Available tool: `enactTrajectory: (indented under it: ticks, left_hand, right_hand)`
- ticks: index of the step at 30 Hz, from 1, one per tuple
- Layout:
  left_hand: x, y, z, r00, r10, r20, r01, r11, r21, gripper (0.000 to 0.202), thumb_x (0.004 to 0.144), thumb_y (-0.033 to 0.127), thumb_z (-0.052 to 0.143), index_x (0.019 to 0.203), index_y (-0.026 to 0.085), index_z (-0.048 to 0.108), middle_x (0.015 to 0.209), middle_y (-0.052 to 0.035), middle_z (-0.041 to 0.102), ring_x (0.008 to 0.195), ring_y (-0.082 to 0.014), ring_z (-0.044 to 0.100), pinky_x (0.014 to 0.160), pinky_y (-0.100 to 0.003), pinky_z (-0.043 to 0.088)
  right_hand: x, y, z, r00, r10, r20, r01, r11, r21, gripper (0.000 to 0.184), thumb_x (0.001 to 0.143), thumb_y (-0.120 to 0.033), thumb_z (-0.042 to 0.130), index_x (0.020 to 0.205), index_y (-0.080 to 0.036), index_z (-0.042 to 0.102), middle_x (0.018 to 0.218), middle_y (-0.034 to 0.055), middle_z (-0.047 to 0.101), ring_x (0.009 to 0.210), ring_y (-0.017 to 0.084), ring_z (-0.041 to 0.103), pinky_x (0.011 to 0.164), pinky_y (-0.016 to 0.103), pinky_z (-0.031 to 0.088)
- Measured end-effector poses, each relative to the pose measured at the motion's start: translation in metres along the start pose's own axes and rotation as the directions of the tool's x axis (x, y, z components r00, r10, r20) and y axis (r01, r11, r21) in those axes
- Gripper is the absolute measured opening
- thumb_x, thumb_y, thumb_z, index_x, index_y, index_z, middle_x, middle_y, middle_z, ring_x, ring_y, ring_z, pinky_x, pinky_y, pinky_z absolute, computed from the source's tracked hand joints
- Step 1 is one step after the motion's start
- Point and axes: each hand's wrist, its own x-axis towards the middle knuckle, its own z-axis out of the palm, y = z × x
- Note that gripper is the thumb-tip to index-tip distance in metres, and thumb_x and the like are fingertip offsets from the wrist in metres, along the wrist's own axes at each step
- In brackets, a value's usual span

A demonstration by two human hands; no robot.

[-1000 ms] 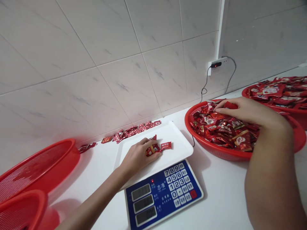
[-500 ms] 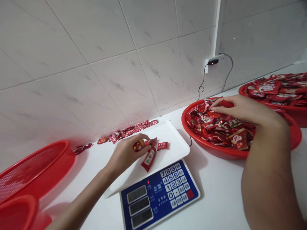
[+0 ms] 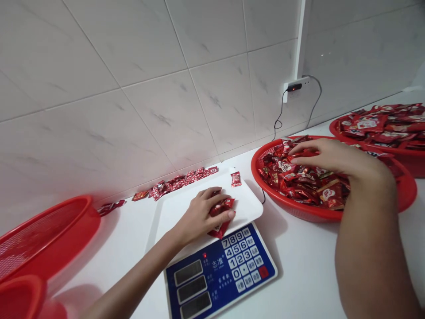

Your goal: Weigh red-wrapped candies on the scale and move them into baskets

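My left hand [image 3: 201, 217] is on the white tray [image 3: 172, 212] of a weighing scale, fingers and thumb curled around several red wrapped candies [image 3: 222, 223]. Their wrappers stick out past its fingertips, and part of the bunch is hidden. One small red candy [image 3: 235, 179] lies apart near the tray's far right corner. Over a red plastic basket [image 3: 295, 209] full of wrapped candies [image 3: 303, 179], my right hand [image 3: 327, 155] reaches in from the right. Its thumb and fingers are apart, with nothing visibly held.
The scale's blue keypad panel [image 3: 221, 274] faces me. Candies [image 3: 179, 182] lie in a row along the wall behind the tray. Red baskets [image 3: 73, 235] stand at left, and another heaped basket [image 3: 392, 153] at far right. A cable [image 3: 281, 115] hangs from the wall socket.
My left hand has moved right and down onto the candies on the tray. A small candy now lies at the tray's far right corner. My right hand's fingers have spread over the basket.
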Motion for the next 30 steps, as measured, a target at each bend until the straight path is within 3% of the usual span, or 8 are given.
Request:
enactTrajectory:
  ticks: [3,6,8,12,16,22,27,30]
  left_hand:
    - [-0.009,-0.003,-0.003,0.998,0.020,0.053,-0.022,0.999,0.034,0.056,0.085,0.059,0.066,0.132,0.030,0.064,0.147,-0.0126,0.051,0.133,-0.0390,0.049,0.109,-0.061,0.043]
    - [-0.010,-0.008,-0.005,0.997,0.038,0.061,-0.040,0.998,0.044,0.038,0.091,0.043,0.061,0.126,0.031,0.066,0.141,-0.0112,0.055,0.125,-0.0347,0.055,0.106,-0.057,0.046]
    - [-0.010,-0.012,-0.005,0.998,0.044,0.044,-0.045,0.998,0.032,0.031,0.090,0.031,0.059,0.120,0.030,0.068,0.133,-0.0094,0.059,0.116,-0.0308,0.059,0.101,-0.052,0.049]
    - [-0.015,-0.014,-0.001,1.000,0.000,-0.020,0.000,1.000,-0.012,0.028,0.086,0.020,0.058,0.110,0.027,0.069,0.120,-0.0075,0.064,0.098,-0.0241,0.065,0.088,-0.039,0.054]
    - [-0.017,-0.008,0.001,0.988,-0.098,-0.120,0.090,0.993,-0.073,0.031,0.080,0.011,0.056,0.104,0.026,0.069,0.114,-0.0063,0.065,0.089,-0.0215,0.066,0.082,-0.036,0.054]
    - [-0.010,-0.013,-0.009,0.951,-0.183,-0.250,0.133,0.970,-0.205,0.031,0.068,0.006,0.054,0.091,0.023,0.065,0.094,-0.0018,0.070,0.086,-0.0213,0.065,0.081,-0.034,0.051]
    - [-0.014,-0.012,-0.011,0.925,-0.218,-0.311,0.111,0.938,-0.328,0.029,0.067,0.011,0.052,0.091,0.023,0.064,0.096,-0.0015,0.071,0.090,-0.0208,0.065,0.086,-0.035,0.050]
    - [-0.018,-0.004,-0.014,0.919,-0.237,-0.314,0.099,0.912,-0.399,0.030,0.066,0.013,0.052,0.091,0.023,0.064,0.094,-0.0011,0.070,0.091,-0.0200,0.065,0.084,-0.033,0.051]
  right_hand:
    - [-0.006,-0.019,0.001,0.995,0.084,0.048,-0.080,0.994,-0.069,0.046,0.071,-0.047,0.078,0.115,-0.031,0.074,0.120,0.0051,0.071,0.101,0.031,0.067,0.087,0.042,0.052]
    - [-0.017,-0.061,0.015,0.992,-0.112,0.060,0.117,0.990,-0.079,0.036,0.084,-0.038,0.068,0.118,-0.027,0.073,0.126,0.0082,0.070,0.113,0.032,0.064,0.093,0.042,0.050]
    - [-0.023,-0.090,0.035,0.953,-0.257,0.162,0.270,0.961,-0.066,0.034,0.090,-0.028,0.061,0.122,-0.025,0.072,0.132,0.0089,0.067,0.121,0.030,0.061,0.098,0.040,0.047]
    - [-0.022,-0.125,0.081,0.871,-0.299,0.390,0.394,0.899,-0.190,0.037,0.089,-0.009,0.053,0.120,-0.015,0.071,0.128,0.0156,0.068,0.119,0.030,0.062,0.091,0.037,0.049]
    - [-0.018,-0.131,0.102,0.875,-0.292,0.386,0.395,0.892,-0.219,0.042,0.082,0.007,0.044,0.107,-0.009,0.073,0.115,0.0184,0.071,0.110,0.027,0.066,0.085,0.032,0.047]
    - [-0.019,-0.139,0.121,0.874,-0.345,0.343,0.416,0.895,-0.159,0.039,0.087,0.005,0.043,0.108,-0.012,0.071,0.103,0.0164,0.072,0.101,0.025,0.067,0.078,0.031,0.046]
    - [-0.020,-0.143,0.132,0.875,-0.375,0.305,0.413,0.908,-0.070,0.032,0.083,0.007,0.049,0.101,-0.007,0.072,0.114,0.0253,0.067,0.113,0.032,0.062,0.083,0.035,0.047]
    - [-0.019,-0.146,0.133,0.839,-0.438,0.323,0.432,0.897,0.095,0.024,0.088,-0.002,0.052,0.095,-0.013,0.072,0.098,0.0144,0.072,0.096,0.023,0.068,0.079,0.031,0.050]
